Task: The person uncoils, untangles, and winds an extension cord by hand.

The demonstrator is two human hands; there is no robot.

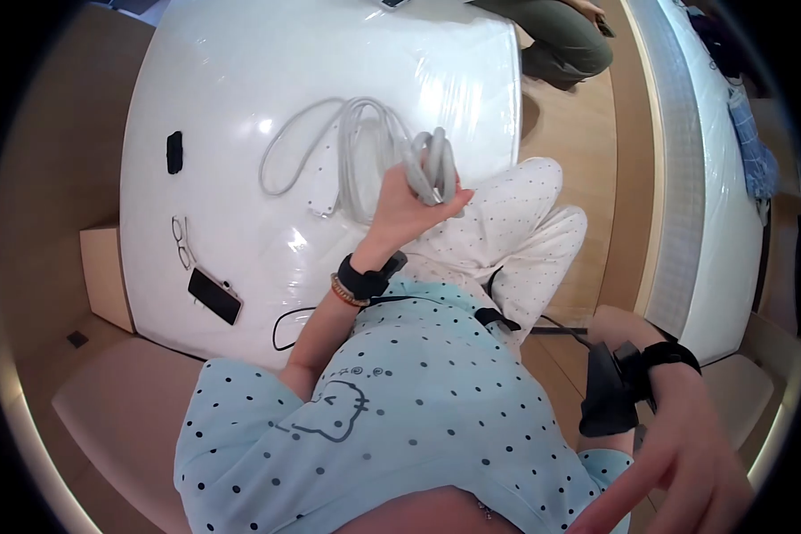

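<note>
One bundle of grey cable (440,158) is up in the left hand (418,191), above the near part of the bed; fingers and thumb are wrapped around it, gripping. Several thick loops stick out; exact count can't be told. More thin grey loops (351,165) lie just beside the hand, on the mattress (222,84), and partly over one white power strip (325,182). Right hand (694,467) is low, near the camera, well apart from the cable; fingertips run out of view, so can't tell its grip.

Two black wrist straps, one per arm: left (365,278), right (672,356), the right one with a black device (610,387). One bead bracelet (349,292), left wrist.

On the left side of the mattress: one phone (214,295), one pair of glasses (182,242) near it, one small black item (175,152) farther up. Second mattress (725,240) at far right, one blue cloth (750,147) on it. One other person (561,40), green trousers, top edge.
</note>
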